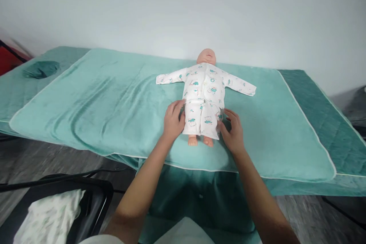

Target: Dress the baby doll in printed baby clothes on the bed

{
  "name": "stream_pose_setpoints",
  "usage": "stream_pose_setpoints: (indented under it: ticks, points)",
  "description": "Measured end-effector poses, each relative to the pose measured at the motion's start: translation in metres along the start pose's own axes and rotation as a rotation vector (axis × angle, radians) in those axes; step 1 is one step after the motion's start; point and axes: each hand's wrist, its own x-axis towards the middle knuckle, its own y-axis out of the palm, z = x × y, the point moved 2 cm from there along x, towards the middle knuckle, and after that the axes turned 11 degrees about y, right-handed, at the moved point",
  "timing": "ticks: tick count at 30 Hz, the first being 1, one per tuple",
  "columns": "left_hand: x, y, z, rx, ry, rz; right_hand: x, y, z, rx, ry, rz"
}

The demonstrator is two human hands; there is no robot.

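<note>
A baby doll (pixel 206 56) lies on its back, dressed in a white printed long-sleeved top (pixel 200 82) and matching baby trousers (pixel 197 120). Its sleeves stretch out to both sides, and its bare feet poke out below the trouser legs. My left hand (pixel 174 121) is at the left side of the trousers, fingers curled at the waist edge and thumb lower down. On the opposite side, my right hand (pixel 233 129) has its fingertips and thumb on the trouser edge, where the cloth sticks out slightly. The fingertips are partly hidden.
A light green velvety mat (pixel 128 95) covers the darker green bed (pixel 303 87), which has a round hole at the left end. A white wall stands behind. Lower left, a printed white cloth (pixel 48 217) lies on a black chair (pixel 97 198).
</note>
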Motion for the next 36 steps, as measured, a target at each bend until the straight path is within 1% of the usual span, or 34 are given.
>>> stream_pose_setpoints:
  ticks: [3,7,9,11,16,17,19,21,23,25,26,27,29,32,34,36]
  points:
    - [0.001,-0.001,-0.003,0.002,0.063,-0.002,0.003,0.004,0.005,0.015,-0.004,-0.052]
    - [0.006,0.003,0.001,0.007,0.087,0.020,0.022,0.016,0.009,-0.010,-0.032,-0.124]
    - [0.005,0.005,0.004,-0.009,0.068,0.030,0.029,0.021,0.011,-0.025,-0.043,-0.138]
    - [0.002,0.005,0.006,-0.041,0.034,0.041,0.032,0.024,0.010,-0.017,-0.023,-0.140]
    - [-0.002,0.003,0.005,-0.092,-0.050,0.052,0.022,0.020,0.008,0.044,0.125,-0.136]
    - [-0.002,0.002,0.005,-0.096,-0.067,0.050,0.019,0.018,0.010,0.056,0.132,-0.142]
    - [-0.001,0.001,0.004,-0.098,-0.107,0.052,0.013,0.014,0.019,0.081,0.071,-0.134]
    - [-0.001,0.001,0.004,-0.100,-0.149,0.053,0.006,0.010,0.036,0.105,-0.052,-0.049]
    - [0.000,0.001,0.005,-0.109,-0.182,0.042,-0.003,0.008,0.058,0.057,-0.140,0.129]
    - [0.000,0.001,0.006,-0.114,-0.203,0.036,-0.012,0.010,0.079,-0.115,-0.136,0.313]
    - [0.000,0.001,0.006,-0.115,-0.210,0.039,-0.016,0.012,0.089,-0.230,-0.115,0.374]
    - [0.001,0.000,0.006,-0.118,-0.221,0.044,-0.020,0.014,0.097,-0.348,-0.093,0.409]
    - [0.001,-0.001,0.006,-0.129,-0.256,0.049,-0.025,0.018,0.112,-0.547,-0.071,0.436]
    - [0.003,-0.003,0.005,-0.128,-0.298,0.046,-0.028,0.028,0.122,-0.727,-0.057,0.454]
    - [0.003,-0.003,0.004,-0.103,-0.293,0.061,-0.027,0.033,0.122,-0.761,-0.032,0.445]
    - [0.004,-0.002,0.004,-0.080,-0.285,0.081,-0.026,0.036,0.119,-0.732,-0.029,0.431]
